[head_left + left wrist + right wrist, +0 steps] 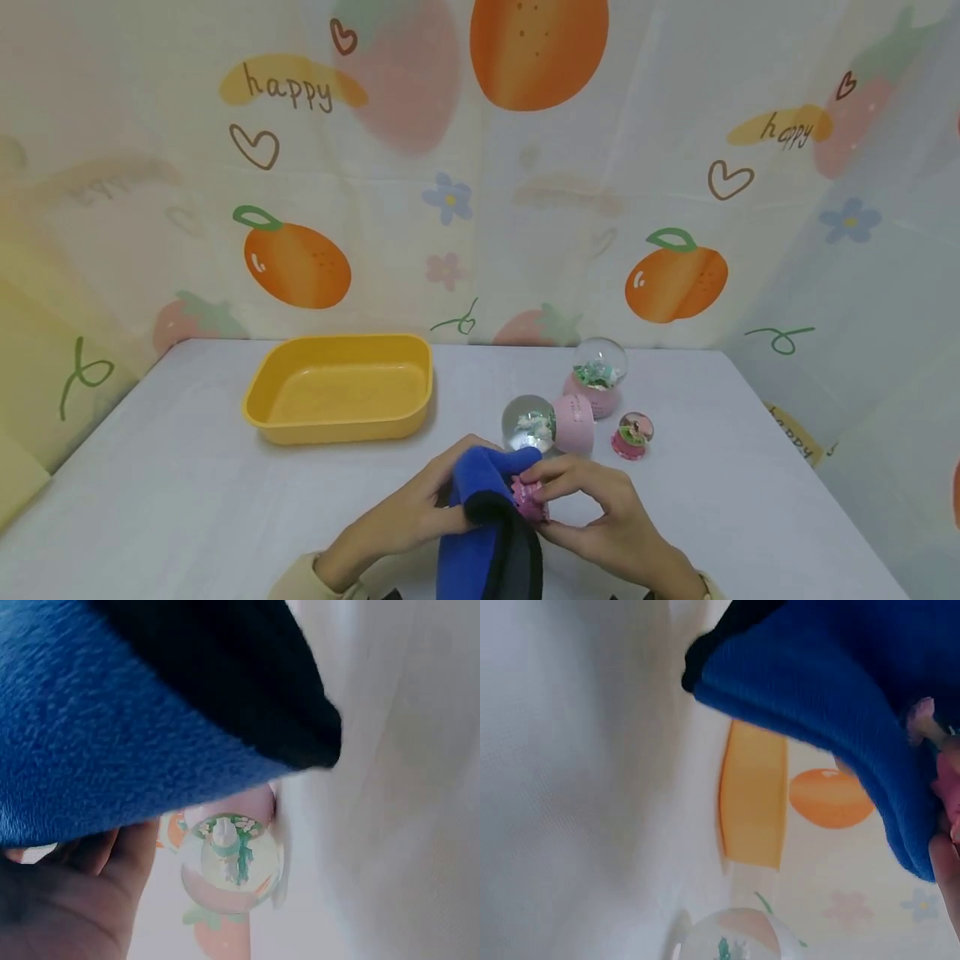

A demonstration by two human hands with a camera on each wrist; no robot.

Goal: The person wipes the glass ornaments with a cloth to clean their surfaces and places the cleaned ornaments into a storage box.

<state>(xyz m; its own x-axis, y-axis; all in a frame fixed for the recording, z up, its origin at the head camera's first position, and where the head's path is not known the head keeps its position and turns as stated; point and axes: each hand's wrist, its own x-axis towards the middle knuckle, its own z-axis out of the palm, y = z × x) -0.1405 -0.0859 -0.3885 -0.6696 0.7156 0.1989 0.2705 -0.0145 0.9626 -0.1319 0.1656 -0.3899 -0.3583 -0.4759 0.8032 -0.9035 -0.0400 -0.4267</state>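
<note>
A blue cloth (468,550) with black edging hangs folded from my left hand (408,512), which grips it near the front of the table. Close beside it, my right hand (618,525) pinches a small pink snow globe (529,500) between thumb and fingers. Only the pink, scalloped part of this globe shows, pressed against the cloth; the rest is hidden. In the right wrist view, the pink piece (949,780) sits at the right edge against the blue fabric. Just beyond the hands, a larger snow globe (574,423) with a pink base lies on its side.
Behind the lying globe, another large snow globe (592,398) stands upright. To its right is a small snow globe (628,443) with a dark pink base. A yellow plastic tray (337,432) stands at the back left of the white table (150,500). A printed curtain (487,208) hangs behind.
</note>
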